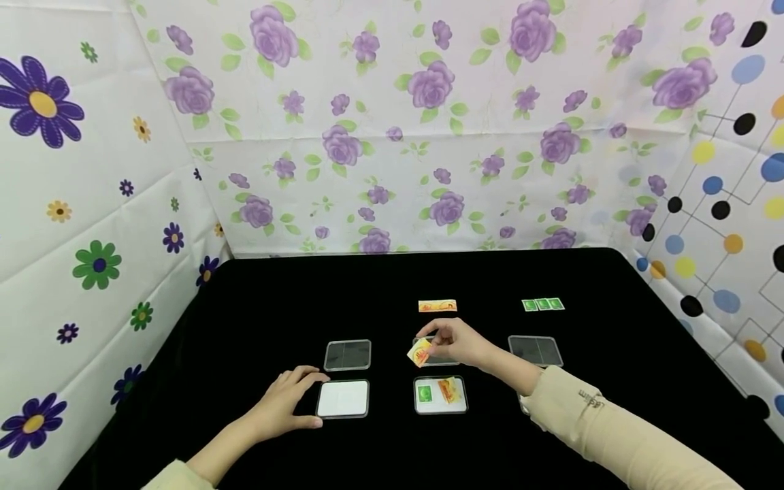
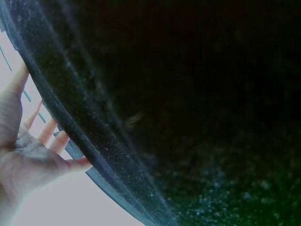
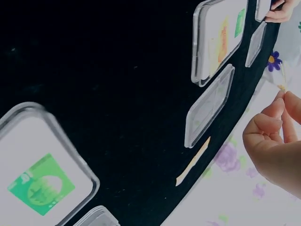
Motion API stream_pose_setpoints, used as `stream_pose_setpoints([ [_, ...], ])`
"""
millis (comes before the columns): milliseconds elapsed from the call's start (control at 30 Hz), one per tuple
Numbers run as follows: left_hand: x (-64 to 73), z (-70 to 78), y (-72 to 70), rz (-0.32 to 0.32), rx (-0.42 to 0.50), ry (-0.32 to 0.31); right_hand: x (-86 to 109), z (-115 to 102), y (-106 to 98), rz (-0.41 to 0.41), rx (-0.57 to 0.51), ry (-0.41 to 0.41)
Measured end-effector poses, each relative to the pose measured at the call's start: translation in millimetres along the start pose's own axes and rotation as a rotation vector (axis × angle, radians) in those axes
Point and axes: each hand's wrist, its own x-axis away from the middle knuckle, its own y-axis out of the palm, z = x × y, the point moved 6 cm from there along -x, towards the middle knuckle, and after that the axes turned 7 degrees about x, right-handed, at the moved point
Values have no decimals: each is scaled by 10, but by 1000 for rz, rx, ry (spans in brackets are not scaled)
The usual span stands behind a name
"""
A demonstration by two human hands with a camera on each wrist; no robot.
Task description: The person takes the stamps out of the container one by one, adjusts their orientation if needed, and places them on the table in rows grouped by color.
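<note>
My right hand [image 1: 456,341] pinches a small yellow-and-orange sticker [image 1: 420,352] between thumb and fingertips, above a clear plastic lid [image 1: 450,359] in the middle. In front of that lid lies a shallow case [image 1: 441,410] with a white inside, bearing a green sticker [image 1: 425,393] and a tilted orange sticker [image 1: 449,390]. On the left, a matching case [image 1: 343,399] shows a plain white inside. My left hand [image 1: 284,403] lies beside it with fingers spread, fingertips at its upper left corner and thumb near its lower left.
Two more clear lids, left [image 1: 348,355] and right [image 1: 535,350], lie on the black cloth [image 1: 275,292]. Behind are an orange sticker strip [image 1: 437,305] and a green strip [image 1: 542,304]. The right wrist view shows another case [image 3: 70,141] with a green sticker [image 3: 42,184]. Flowered curtains [image 1: 392,156] stand behind.
</note>
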Motion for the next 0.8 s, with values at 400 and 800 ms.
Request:
stream_pose_setpoints([
  [400, 12, -21, 16, -17, 12, -14, -46, 112, -94, 63, 43, 46],
  [800, 0, -8, -22, -15, 9, -7, -123, 80, -221, 134, 136, 28],
])
